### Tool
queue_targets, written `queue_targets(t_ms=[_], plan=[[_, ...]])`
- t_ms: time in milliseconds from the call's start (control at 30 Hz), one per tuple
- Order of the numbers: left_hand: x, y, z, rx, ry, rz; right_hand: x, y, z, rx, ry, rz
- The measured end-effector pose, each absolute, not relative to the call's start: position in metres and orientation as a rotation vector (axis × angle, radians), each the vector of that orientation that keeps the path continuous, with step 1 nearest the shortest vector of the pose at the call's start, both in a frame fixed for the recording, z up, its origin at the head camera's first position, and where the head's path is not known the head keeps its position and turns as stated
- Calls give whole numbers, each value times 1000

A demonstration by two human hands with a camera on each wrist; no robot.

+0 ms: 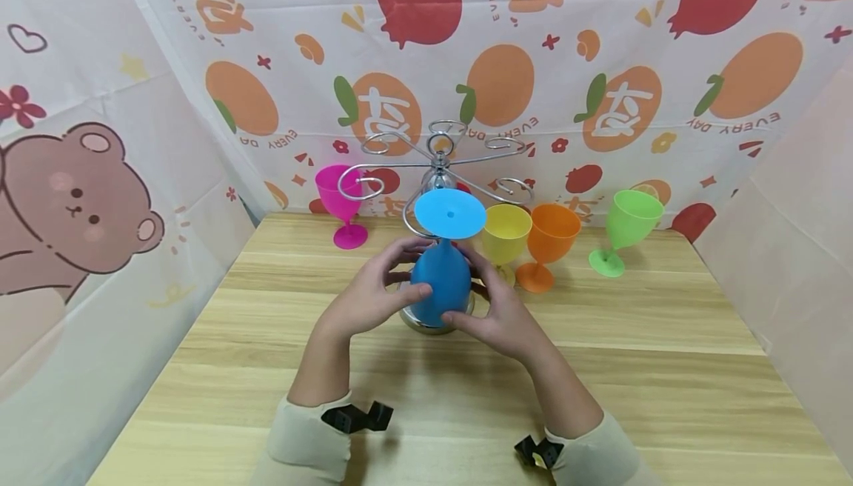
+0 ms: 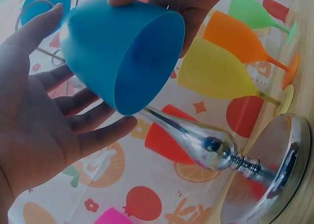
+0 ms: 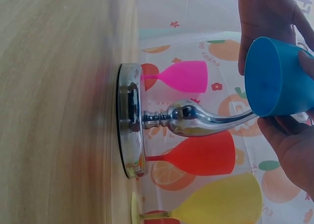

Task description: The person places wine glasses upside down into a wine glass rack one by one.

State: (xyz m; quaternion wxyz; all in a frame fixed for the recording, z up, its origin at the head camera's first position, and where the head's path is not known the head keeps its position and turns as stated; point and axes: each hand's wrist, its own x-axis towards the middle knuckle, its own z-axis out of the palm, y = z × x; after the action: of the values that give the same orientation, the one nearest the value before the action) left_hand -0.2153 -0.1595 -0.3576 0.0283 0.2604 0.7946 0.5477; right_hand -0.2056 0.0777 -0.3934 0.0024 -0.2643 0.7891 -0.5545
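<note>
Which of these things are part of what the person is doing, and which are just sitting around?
Part of the job:
blue goblet, upside down between left hand and right hand
chrome stand with curled arms, probably, being right there

Apparently just standing about:
pink goblet
red goblet
yellow goblet
orange goblet
green goblet

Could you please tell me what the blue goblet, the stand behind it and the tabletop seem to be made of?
The blue goblet: probably smooth, satin plastic, judging by its even colour and soft sheen. The stand: likely polished or chromed metal, given its mirror-like reflections. The tabletop: smooth wood or wood-look laminate; pale streaked grain shows, but I cannot tell which.
</note>
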Motion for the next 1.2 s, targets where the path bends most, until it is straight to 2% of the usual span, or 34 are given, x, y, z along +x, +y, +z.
queue_targets(t_ms=[233, 967, 1200], plan=[[-220, -166, -360, 812, 2441, 1819, -206, 77, -394, -814, 2481, -1731], [-216, -162, -360, 808, 2413, 1761, -206, 62, -379, -910, 2557, -1832], [-226, -167, -367, 793, 2436, 1893, -208, 59, -377, -908, 2548, -1829]])
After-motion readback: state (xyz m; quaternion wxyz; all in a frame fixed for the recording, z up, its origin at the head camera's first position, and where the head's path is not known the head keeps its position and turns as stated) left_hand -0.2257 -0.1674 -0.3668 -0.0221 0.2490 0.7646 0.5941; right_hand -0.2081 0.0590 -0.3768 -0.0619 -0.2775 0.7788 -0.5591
